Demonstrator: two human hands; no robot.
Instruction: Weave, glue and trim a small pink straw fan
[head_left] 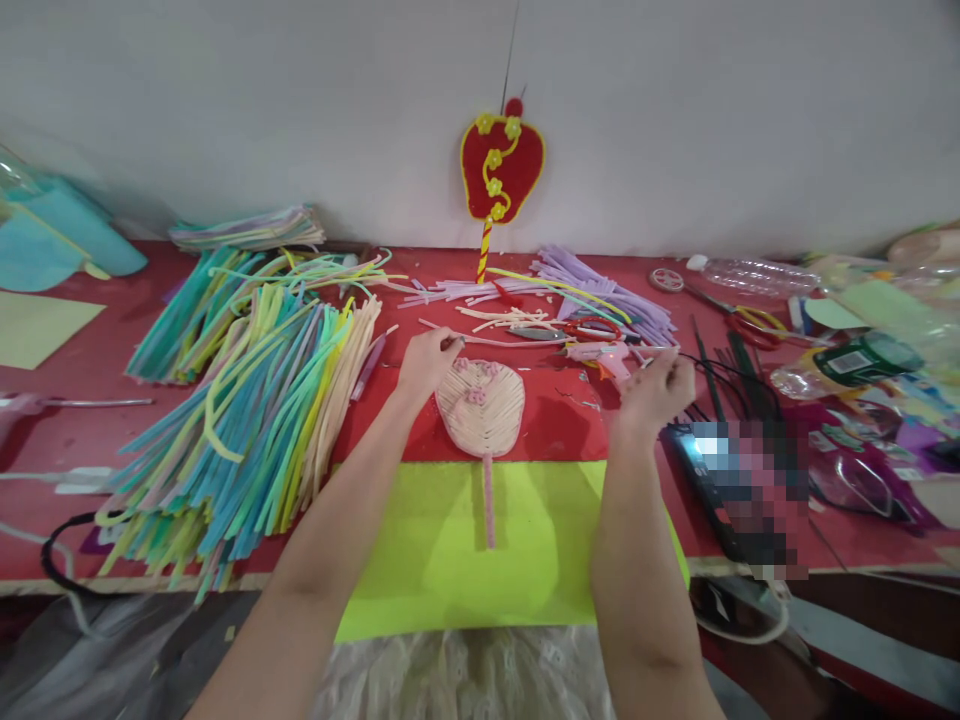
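Note:
A pink pipe cleaner [525, 343] runs stretched, nearly level, between my two hands. My left hand [433, 362] pinches it near its left end, at the upper left of a cream fan. Its right end is in the closed fingers of my right hand [660, 388], beside a pink glue gun [611, 358]. The fan [484, 425], made of cream pipe cleaners with small pink flowers near its top and a pink handle [490, 505], lies below the stretched strand. Its head rests on a red sheet and its handle on a lime-green sheet [390, 580].
A red and yellow fan [517, 165] stands upright against the wall. Many coloured pipe cleaners [247, 420] pile up at left, and purple ones [600, 290] lie behind. At right are scissors [750, 322], a plastic bottle [862, 360] and a phone [712, 500] with a cable.

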